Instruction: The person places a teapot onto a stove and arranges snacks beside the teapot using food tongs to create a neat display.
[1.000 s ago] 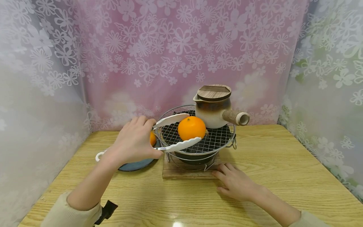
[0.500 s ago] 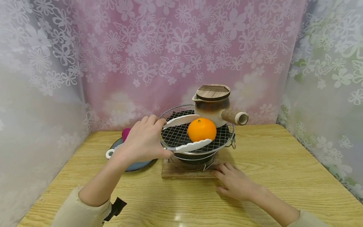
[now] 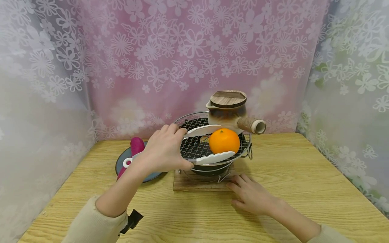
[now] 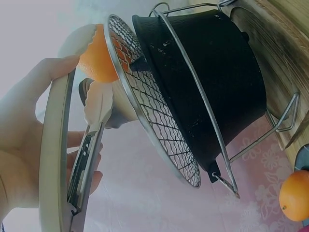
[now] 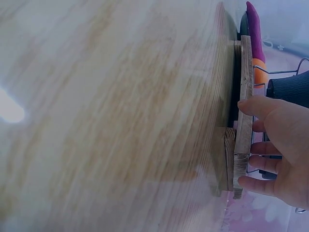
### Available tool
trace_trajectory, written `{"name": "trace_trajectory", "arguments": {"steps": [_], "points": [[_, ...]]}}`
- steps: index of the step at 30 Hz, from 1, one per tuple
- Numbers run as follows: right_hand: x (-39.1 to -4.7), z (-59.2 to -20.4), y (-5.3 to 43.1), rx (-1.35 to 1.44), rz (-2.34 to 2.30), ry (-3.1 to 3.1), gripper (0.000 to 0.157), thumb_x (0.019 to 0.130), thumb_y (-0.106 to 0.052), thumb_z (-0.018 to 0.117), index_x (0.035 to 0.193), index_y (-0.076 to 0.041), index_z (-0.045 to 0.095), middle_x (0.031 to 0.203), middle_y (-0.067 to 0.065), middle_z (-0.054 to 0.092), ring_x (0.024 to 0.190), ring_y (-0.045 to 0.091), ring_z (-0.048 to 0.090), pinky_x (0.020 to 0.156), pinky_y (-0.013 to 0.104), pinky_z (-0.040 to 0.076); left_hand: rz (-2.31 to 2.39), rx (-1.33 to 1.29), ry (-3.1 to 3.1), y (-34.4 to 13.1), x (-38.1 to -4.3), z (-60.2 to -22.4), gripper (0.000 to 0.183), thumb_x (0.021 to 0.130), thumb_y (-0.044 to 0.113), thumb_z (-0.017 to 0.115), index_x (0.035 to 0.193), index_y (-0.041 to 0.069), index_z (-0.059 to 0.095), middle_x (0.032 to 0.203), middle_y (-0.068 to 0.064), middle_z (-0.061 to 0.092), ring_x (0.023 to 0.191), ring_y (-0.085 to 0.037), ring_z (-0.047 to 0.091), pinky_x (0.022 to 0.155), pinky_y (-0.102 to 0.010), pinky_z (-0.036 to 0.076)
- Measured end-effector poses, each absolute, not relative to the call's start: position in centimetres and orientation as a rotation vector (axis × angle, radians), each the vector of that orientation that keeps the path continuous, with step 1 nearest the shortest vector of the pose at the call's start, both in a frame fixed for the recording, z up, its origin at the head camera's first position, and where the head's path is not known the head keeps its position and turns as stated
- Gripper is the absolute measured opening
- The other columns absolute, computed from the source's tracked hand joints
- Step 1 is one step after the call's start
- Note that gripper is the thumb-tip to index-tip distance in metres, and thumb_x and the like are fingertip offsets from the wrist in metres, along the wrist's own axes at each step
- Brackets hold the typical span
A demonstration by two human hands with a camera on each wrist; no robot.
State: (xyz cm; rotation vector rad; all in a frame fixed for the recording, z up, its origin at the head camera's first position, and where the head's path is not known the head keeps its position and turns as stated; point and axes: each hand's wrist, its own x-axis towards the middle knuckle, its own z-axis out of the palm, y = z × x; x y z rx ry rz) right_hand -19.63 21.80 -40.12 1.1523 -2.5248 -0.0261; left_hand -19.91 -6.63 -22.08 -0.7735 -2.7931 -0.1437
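Observation:
My left hand [image 3: 165,148] holds a pair of tongs [image 3: 214,157] with white scalloped tips, its thumb on one arm and the fingers at the other. Between the tips is an orange [image 3: 224,141], over the right part of the round wire grill rack [image 3: 194,143]; whether it bears on the mesh I cannot tell. Below the rack sits a black stove [image 4: 203,82] in a wire frame. My right hand [image 3: 252,195] rests its fingers on the front right corner of the wooden board [image 3: 197,184] beneath the stove.
A clay teapot [image 3: 223,116] with a wooden lid stands on the rack behind the orange, its wrapped handle jutting right. Left of the stove, a dark blue plate [image 3: 152,177] bears purple sweet potatoes [image 3: 137,145] and another orange [image 4: 294,195]. Flowered curtains [image 3: 194,60] surround the table.
My left hand has moved right with the tongs, and the orange has moved right across the rack, in front of the teapot. More of the plate now shows. My right hand has stayed put.

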Motion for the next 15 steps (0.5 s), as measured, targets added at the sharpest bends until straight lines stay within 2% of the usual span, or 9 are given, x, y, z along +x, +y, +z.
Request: {"name": "trace_trajectory", "arguments": {"steps": [15], "points": [[-19.72, -40.35, 21.88, 1.160, -0.038, -2.457, 0.046, 0.075, -0.034, 0.073, 0.110, -0.007, 0.061, 0.104, 0.009, 0.052, 0.091, 0.024, 0.048, 0.075, 0.039, 0.046, -0.134, -0.764, -2.834, -5.64, -20.25, -22.11, 0.076, 0.063, 0.052, 0.072, 0.122, 0.008, 0.052, 0.105, -0.005, 0.048, 0.092, -0.022, 0.041, 0.080, -0.035, 0.039]]}}
